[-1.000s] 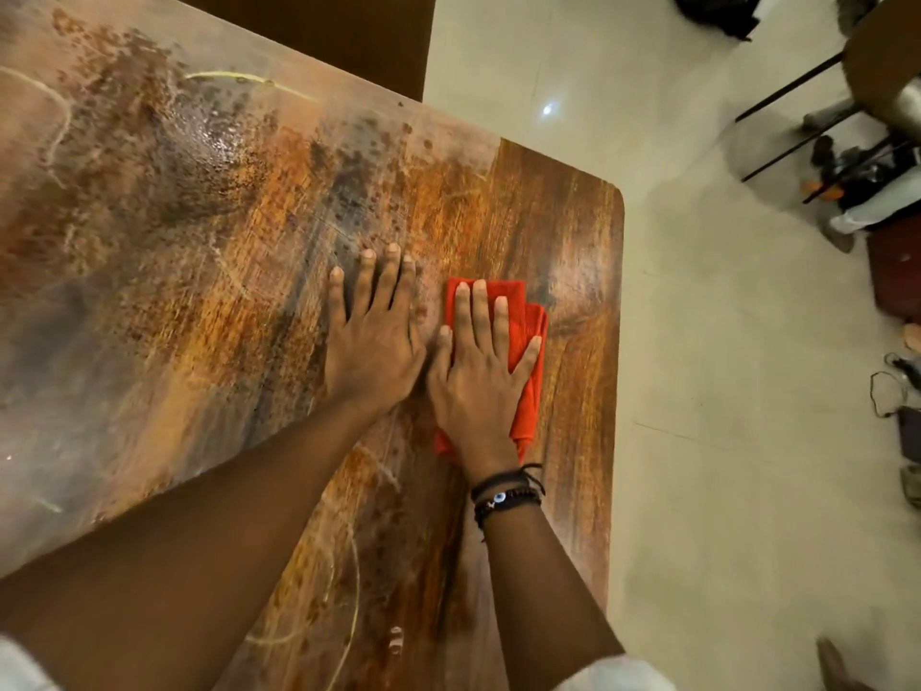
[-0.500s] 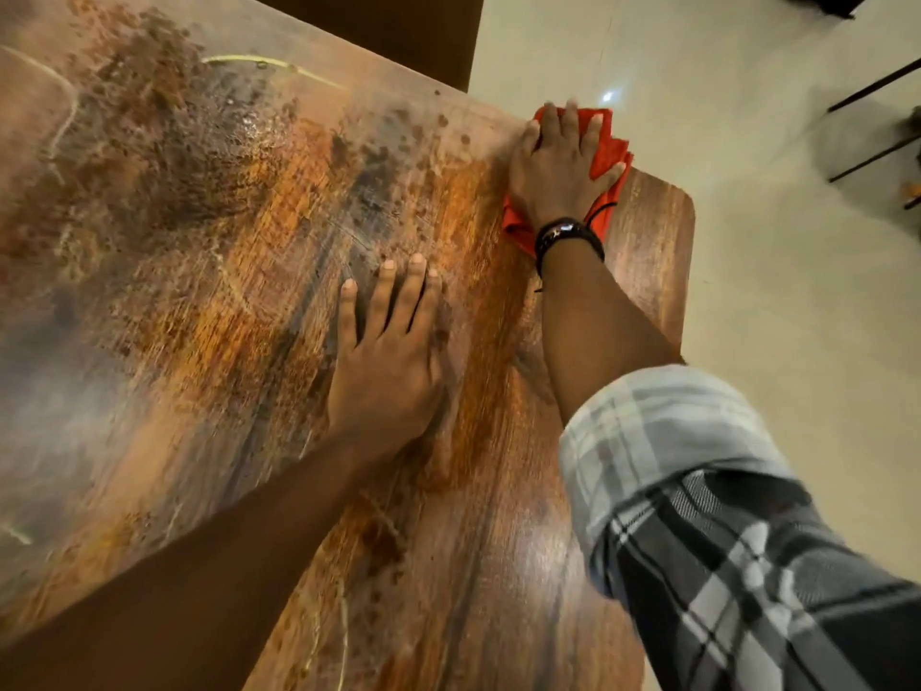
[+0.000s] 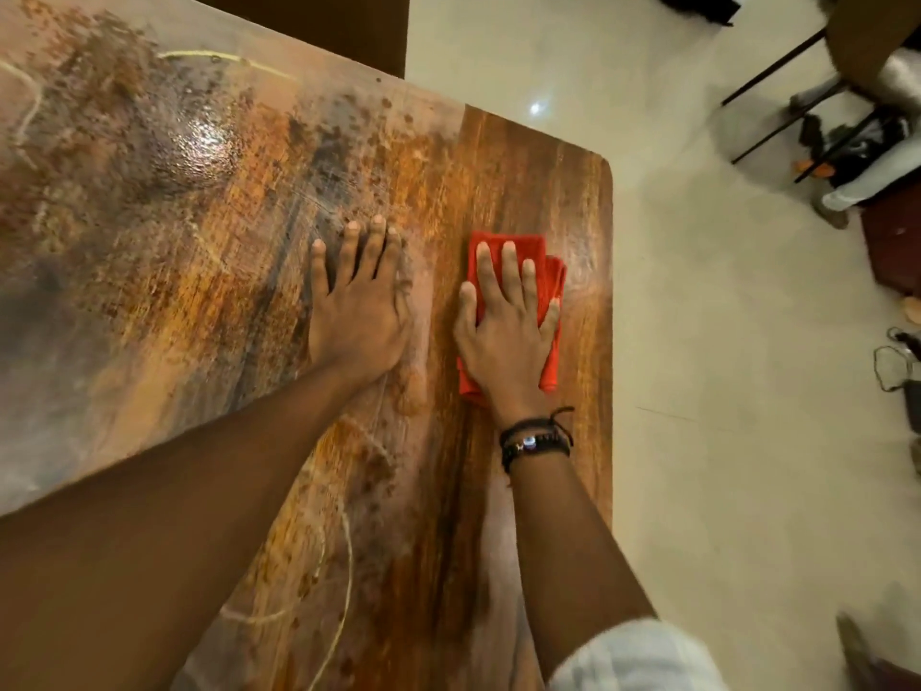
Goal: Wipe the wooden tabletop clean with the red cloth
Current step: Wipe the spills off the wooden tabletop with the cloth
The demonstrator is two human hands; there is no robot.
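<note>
The wooden tabletop (image 3: 523,177) fills the left and middle of the view. Its left part is covered in brown specks, smears and pale streaks; the strip along the right edge shows dark, clean grain. The folded red cloth (image 3: 550,286) lies flat on that strip. My right hand (image 3: 506,336) presses palm-down on the cloth with fingers spread, hiding most of it. My left hand (image 3: 356,311) rests flat on the dirty wood just left of it, holding nothing.
The table's right edge and rounded far corner (image 3: 600,167) border pale floor tiles. A dark chair back (image 3: 319,22) stands behind the far edge. Chair legs and bags (image 3: 847,137) sit on the floor at the upper right, cables (image 3: 897,366) at the right.
My right hand has pulled the cloth back from the far corner toward me along the right strip. My left hand stays planted in the same spot.
</note>
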